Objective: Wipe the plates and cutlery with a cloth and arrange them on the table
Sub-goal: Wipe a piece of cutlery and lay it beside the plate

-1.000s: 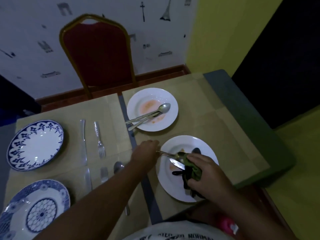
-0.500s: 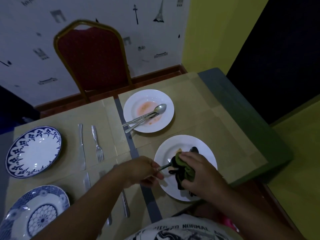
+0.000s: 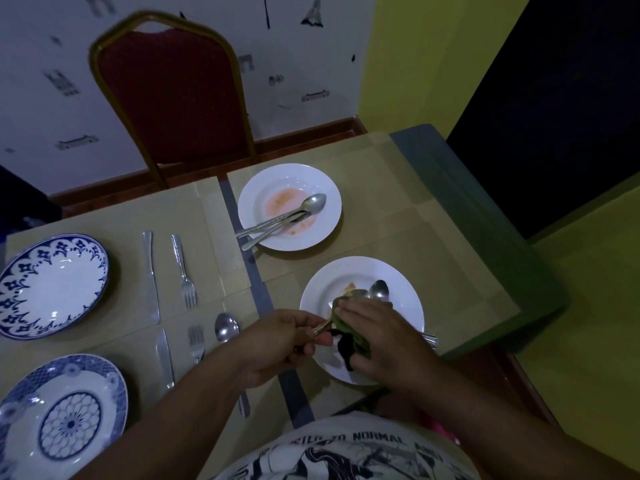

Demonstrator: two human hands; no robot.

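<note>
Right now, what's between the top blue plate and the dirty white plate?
A knife and a fork lie side by side on the mat, in the head view.

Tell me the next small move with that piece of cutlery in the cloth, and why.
Probably draw it leftward out of the green cloth: the left hand grips its handle, the right hand pinches the cloth around its far end over the near white plate, so pulling finishes the wipe.

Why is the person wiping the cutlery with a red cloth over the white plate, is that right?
Not quite. The head view shows the cloth is green, not red. The right hand wraps it around cutlery held by the left hand, over the white plate.
</note>
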